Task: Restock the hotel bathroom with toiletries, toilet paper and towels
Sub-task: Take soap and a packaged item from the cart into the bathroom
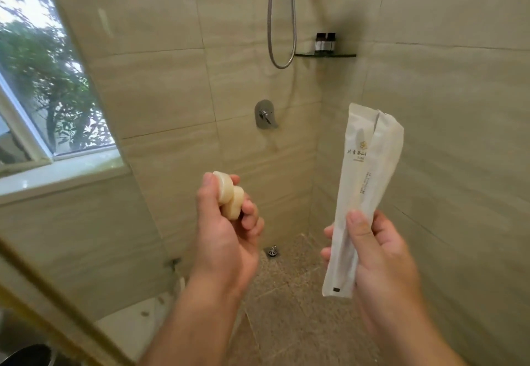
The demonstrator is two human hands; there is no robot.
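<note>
My left hand (226,231) is closed around two small round cream soaps (229,196), held at chest height in front of the shower stall. My right hand (378,254) grips the lower part of a long white paper toiletry sachet (364,182) printed with a small gold logo and dark characters; the sachet stands upright, its top reaching toward the corner. High in the corner, a small glass shelf (325,55) carries two dark-capped little bottles (325,41). Both hands are well below and in front of that shelf.
A chrome shower hose (282,21) loops down the back wall above the mixer valve (265,115). A window (43,79) with a white sill is at the left. The speckled floor has a drain (272,251). A brass-coloured frame edge (57,302) crosses the lower left.
</note>
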